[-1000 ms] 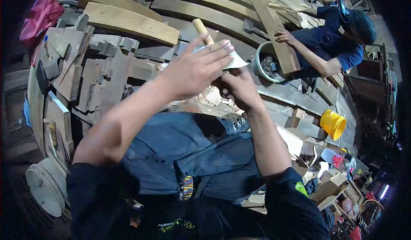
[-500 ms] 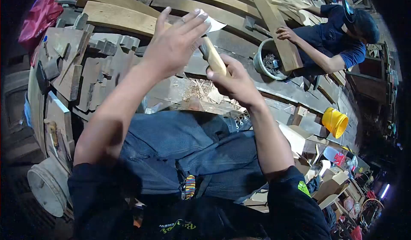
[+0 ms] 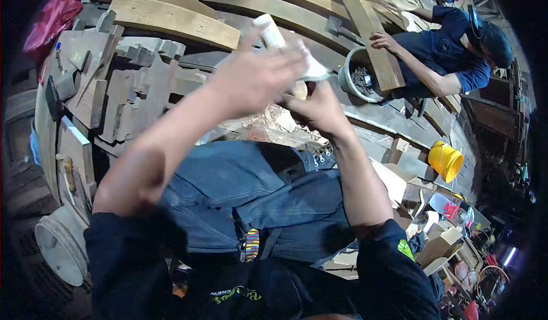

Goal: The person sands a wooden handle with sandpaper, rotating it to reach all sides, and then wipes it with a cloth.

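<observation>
My left hand (image 3: pixel 260 74), blurred by motion, is closed over a white sheet (image 3: pixel 313 67) that looks like sandpaper and lies against a pale wooden handle-like piece (image 3: pixel 269 31). One end of the wood sticks out above the left hand's fingers. Below it, my right hand (image 3: pixel 317 109) grips the other end of the wood, thumb toward me. The middle of the wood is hidden by the left hand and the sheet.
Wooden planks (image 3: pixel 177 20) lie ahead, with wood shavings (image 3: pixel 279 117) nearer my legs. At right a co-worker (image 3: pixel 439 57) holds a board (image 3: pixel 371 34) over a bucket (image 3: pixel 357 83) of dark metal pieces. A yellow bucket (image 3: pixel 445 161) and a white bucket (image 3: pixel 63 246) stand aside.
My left hand has moved right and down along the wood, carrying the white sheet toward my right hand. More of the wood's far end now shows. The right hand stays nearly in place.
</observation>
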### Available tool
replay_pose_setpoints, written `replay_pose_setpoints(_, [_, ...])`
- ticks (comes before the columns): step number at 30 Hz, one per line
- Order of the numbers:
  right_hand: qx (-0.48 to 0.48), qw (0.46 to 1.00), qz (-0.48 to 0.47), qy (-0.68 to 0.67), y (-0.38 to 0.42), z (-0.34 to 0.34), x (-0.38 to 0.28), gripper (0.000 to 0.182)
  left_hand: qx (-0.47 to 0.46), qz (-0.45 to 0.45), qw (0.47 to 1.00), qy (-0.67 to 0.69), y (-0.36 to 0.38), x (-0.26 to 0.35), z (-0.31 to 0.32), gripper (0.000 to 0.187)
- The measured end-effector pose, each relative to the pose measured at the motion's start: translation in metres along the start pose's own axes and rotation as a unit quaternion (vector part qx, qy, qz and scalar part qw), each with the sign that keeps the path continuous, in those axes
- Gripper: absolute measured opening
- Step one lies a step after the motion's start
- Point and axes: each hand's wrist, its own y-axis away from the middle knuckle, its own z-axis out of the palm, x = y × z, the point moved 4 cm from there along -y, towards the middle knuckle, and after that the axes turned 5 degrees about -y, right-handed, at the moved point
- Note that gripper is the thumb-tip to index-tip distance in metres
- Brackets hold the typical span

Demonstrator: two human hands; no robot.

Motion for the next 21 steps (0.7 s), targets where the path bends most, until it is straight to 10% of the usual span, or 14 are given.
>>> replay_pose_setpoints(13, [-0.046, 0.992, 0.060, -0.104, 0.001, 0.005, -0.004, 0.035, 0.082, -0.074, 0.989, -0.095, 0.001, -0.034, -0.012, 0.034])
replay_pose_setpoints(17, [0.060, 0.993, 0.059, -0.088, 0.009, -0.007, -0.002, 0.030, 0.025, 0.044, 0.997, 0.050, -0.002, 0.008, -0.002, 0.036])
replay_pose_setpoints(21, [-0.049, 0.990, 0.053, -0.119, 0.006, -0.002, -0.003, 0.030, 0.077, -0.070, 0.993, -0.062, -0.003, -0.037, -0.016, 0.038])
